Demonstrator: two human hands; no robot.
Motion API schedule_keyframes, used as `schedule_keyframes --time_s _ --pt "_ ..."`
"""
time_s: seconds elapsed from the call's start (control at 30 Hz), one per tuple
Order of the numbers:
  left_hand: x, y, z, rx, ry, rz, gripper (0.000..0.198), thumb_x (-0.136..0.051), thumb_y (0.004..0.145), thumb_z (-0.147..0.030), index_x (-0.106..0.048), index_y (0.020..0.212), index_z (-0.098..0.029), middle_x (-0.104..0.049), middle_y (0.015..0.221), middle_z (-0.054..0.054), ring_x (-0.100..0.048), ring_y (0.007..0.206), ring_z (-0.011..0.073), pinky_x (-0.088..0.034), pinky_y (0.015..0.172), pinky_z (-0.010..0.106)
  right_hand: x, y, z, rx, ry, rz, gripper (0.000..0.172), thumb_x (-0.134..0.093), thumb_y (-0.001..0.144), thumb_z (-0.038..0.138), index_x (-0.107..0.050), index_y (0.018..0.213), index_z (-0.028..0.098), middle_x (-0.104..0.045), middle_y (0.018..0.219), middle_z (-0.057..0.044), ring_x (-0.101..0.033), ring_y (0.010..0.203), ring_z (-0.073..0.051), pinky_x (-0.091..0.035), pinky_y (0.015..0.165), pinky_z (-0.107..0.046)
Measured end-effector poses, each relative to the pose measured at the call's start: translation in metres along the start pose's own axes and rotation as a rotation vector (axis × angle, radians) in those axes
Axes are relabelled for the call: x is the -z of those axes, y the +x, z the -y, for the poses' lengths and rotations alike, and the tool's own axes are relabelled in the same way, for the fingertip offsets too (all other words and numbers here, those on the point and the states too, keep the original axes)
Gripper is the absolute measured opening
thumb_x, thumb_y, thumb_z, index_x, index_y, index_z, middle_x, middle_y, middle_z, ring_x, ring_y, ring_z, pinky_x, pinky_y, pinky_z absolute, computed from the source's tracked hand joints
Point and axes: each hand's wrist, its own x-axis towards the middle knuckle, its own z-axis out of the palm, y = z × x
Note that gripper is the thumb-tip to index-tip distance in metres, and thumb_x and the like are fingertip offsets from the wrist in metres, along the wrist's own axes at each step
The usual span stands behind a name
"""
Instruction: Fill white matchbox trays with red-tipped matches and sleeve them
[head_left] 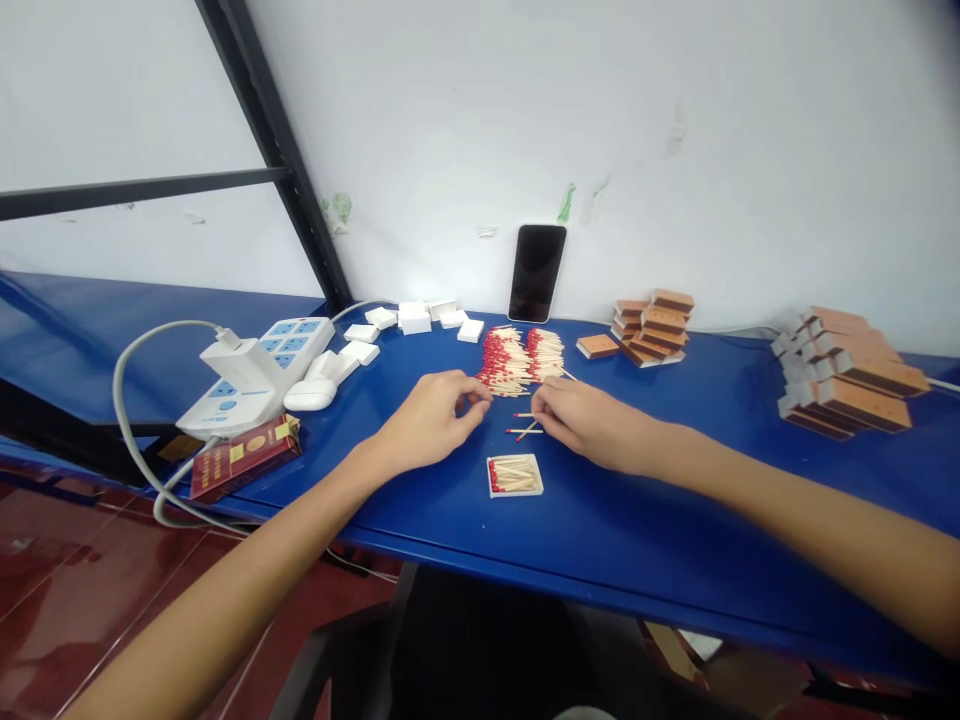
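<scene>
A pile of red-tipped matches point(519, 358) lies on the blue table point(637, 520) in front of a propped phone. My left hand point(433, 418) rests palm down just left of the pile, fingers curled with the fingertips pinched at its edge. My right hand point(585, 420) sits to the right, fingers closed over a few loose matches point(525, 424) on the table. A small open white tray point(514, 475) half filled with matches lies just below both hands.
Empty white trays point(416, 320) lie scattered at the back left. Brown matchbox sleeves are stacked at the back centre point(652, 326) and at the right point(847, 375). A white power strip point(259, 372), earbud case point(310, 394) and red packet point(244, 458) occupy the left. The phone point(537, 272) leans on the wall.
</scene>
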Motion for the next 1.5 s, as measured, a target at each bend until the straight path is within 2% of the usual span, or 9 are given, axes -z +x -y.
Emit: schedule_keyframes --time_s 0.3,0.47,0.6,0.77,0.87,0.97,1.13,1.27,1.5 --pt "-0.007 0.016 -0.003 -0.178 -0.137 0.268 0.011 -0.063 0.09 -0.024 -0.073 0.091 -0.019 -0.072 0.086 0.0 -0.061 0.072 0.0122 -0.045 0.066 0.024 0.004 -0.009 -0.002 0.122 0.1 -0.004 0.023 -0.041 0.1 0.022 -0.063 0.096 0.017 -0.063 0.096 -0.009 -0.058 0.088 -0.02 -0.045 0.079 -0.033" --pt "-0.011 0.02 -0.005 -0.176 -0.113 0.363 0.009 -0.063 0.09 -0.022 -0.071 0.088 -0.018 -0.069 0.081 -0.001 -0.058 0.067 0.011 -0.043 0.063 0.024 -0.002 -0.006 -0.011 0.121 0.03 0.081 0.02 -0.042 0.101 0.027 -0.06 0.095 0.019 -0.062 0.092 -0.006 -0.057 0.078 -0.019 -0.041 0.07 -0.031" --pt "-0.01 0.015 -0.004 -0.176 -0.068 0.345 0.01 -0.058 0.091 -0.018 -0.067 0.087 -0.018 -0.066 0.081 0.0 -0.057 0.069 0.012 -0.043 0.066 0.025 0.0 -0.016 -0.013 0.087 -0.092 0.108 0.021 -0.035 0.102 0.028 -0.053 0.094 0.02 -0.059 0.091 -0.005 -0.051 0.066 -0.017 -0.036 0.062 -0.031" --pt "-0.001 0.005 0.011 -0.109 0.026 0.257 0.014 -0.054 0.093 -0.023 -0.064 0.085 -0.017 -0.062 0.078 0.001 -0.055 0.071 0.0152 -0.041 0.067 0.028 0.017 -0.031 0.016 -0.055 0.08 0.045 0.012 -0.04 0.099 0.025 -0.048 0.092 0.021 -0.058 0.092 -0.003 -0.054 0.069 -0.015 -0.038 0.062 -0.029" --pt "0.002 0.003 0.02 -0.052 0.072 0.195 0.014 -0.055 0.092 -0.025 -0.064 0.085 -0.017 -0.06 0.079 0.002 -0.054 0.069 0.0154 -0.04 0.066 0.029 0.02 -0.034 0.043 -0.011 0.126 0.068 0.011 -0.041 0.099 0.023 -0.048 0.09 0.021 -0.059 0.094 -0.002 -0.053 0.065 -0.013 -0.038 0.06 -0.028" --pt "0.0 0.004 0.021 -0.023 0.098 0.143 0.014 -0.056 0.091 -0.026 -0.066 0.086 -0.018 -0.06 0.081 0.002 -0.055 0.071 0.0163 -0.041 0.067 0.029 0.017 -0.031 0.054 0.048 0.117 0.115 0.013 -0.041 0.1 0.023 -0.05 0.09 0.021 -0.059 0.093 -0.002 -0.053 0.063 -0.012 -0.038 0.058 -0.028" --pt "-0.007 0.012 0.02 -0.041 0.121 0.095 0.013 -0.057 0.09 -0.025 -0.068 0.086 -0.019 -0.06 0.084 0.003 -0.057 0.077 0.0184 -0.041 0.072 0.031 0.008 -0.003 0.02 -0.036 -0.002 -0.064 0.016 -0.039 0.101 0.023 -0.054 0.104 0.018 -0.064 0.1 -0.008 -0.061 0.086 -0.021 -0.043 0.073 -0.032" --pt "-0.01 0.017 0.024 -0.078 0.103 0.105 0.014 -0.056 0.091 -0.023 -0.068 0.085 -0.018 -0.06 0.082 0.003 -0.056 0.074 0.0174 -0.041 0.071 0.031 -0.002 0.021 -0.009 -0.094 -0.075 -0.014 0.013 -0.046 0.099 0.023 -0.057 0.099 0.017 -0.066 0.101 -0.012 -0.061 0.09 -0.023 -0.044 0.076 -0.033" --pt "0.009 0.002 0.004 -0.1 -0.087 0.164 0.011 -0.058 0.089 -0.022 -0.067 0.084 -0.018 -0.062 0.08 -0.001 -0.054 0.069 0.0118 -0.043 0.065 0.024 -0.013 0.021 -0.019 -0.112 0.036 -0.04 0.009 -0.048 0.097 0.023 -0.055 0.095 0.018 -0.065 0.094 -0.009 -0.059 0.082 -0.021 -0.043 0.072 -0.031"
